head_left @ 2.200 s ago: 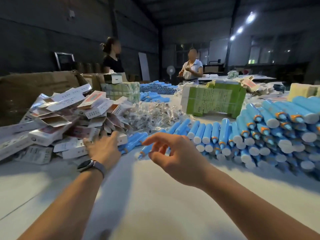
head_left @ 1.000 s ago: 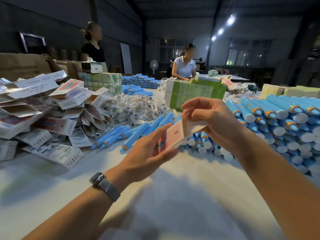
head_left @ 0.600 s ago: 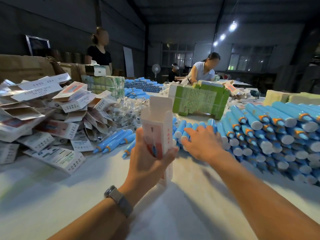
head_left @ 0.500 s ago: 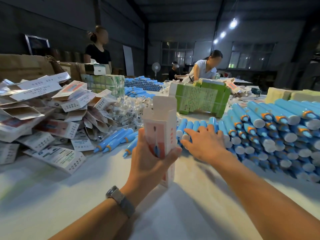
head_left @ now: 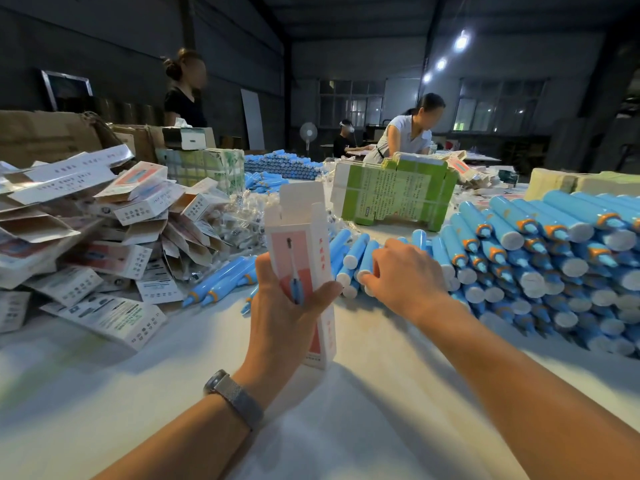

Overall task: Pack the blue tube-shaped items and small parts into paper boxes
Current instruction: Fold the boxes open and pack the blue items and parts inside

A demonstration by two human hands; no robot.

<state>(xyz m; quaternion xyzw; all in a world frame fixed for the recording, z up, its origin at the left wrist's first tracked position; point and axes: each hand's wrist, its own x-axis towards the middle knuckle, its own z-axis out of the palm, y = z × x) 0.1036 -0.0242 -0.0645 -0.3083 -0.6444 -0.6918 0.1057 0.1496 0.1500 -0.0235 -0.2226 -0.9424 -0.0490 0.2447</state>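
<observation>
My left hand [head_left: 282, 315] grips a white and pink paper box [head_left: 304, 244] upright, its top flaps open. My right hand [head_left: 403, 277] lies on a row of blue tubes [head_left: 365, 259] just right of the box, its fingers curled over the white end of one tube. A big stack of blue tubes with orange collars [head_left: 540, 251] fills the right side. Small parts in clear bags [head_left: 239, 220] lie in a heap behind the box.
A pile of flat and folded paper boxes [head_left: 104, 220] covers the left of the white table [head_left: 346, 410]. A green carton [head_left: 398, 195] stands behind the tubes. Loose blue tubes [head_left: 218, 282] lie left of the box. Other people work at the far end.
My left hand took a flat box and, with my right, opened it upright. My right hand then went down to the tube row and its fingers have curled onto one tube.
</observation>
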